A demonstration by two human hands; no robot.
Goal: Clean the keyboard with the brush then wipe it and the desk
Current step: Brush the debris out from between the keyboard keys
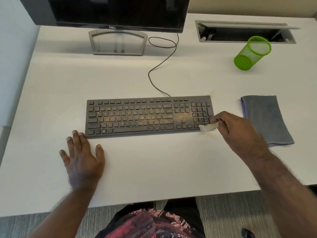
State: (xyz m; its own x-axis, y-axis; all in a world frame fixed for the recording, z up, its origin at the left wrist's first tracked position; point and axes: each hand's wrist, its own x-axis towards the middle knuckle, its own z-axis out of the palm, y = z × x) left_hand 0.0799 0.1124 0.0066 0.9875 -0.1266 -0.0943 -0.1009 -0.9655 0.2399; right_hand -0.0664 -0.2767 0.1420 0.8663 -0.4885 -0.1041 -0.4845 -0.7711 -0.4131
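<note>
One keyboard [149,116], dusted orange; one grey cloth [265,119]. Right hand [229,125] pinches one white brush [208,127]; left hand [82,155] lies spread on the table [120,74].

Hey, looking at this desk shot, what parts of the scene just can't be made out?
All from the head view:
- Brush: only the white tip shows; the right hand covers the handle.
- Keyboard legends: too small and speckled with orange dust to read.
- Monitor: top cut off by the frame edge, screen dark.
- Desk cable tray: inside in shadow.
- Grey cloth: near corner hidden behind the right forearm.
</note>
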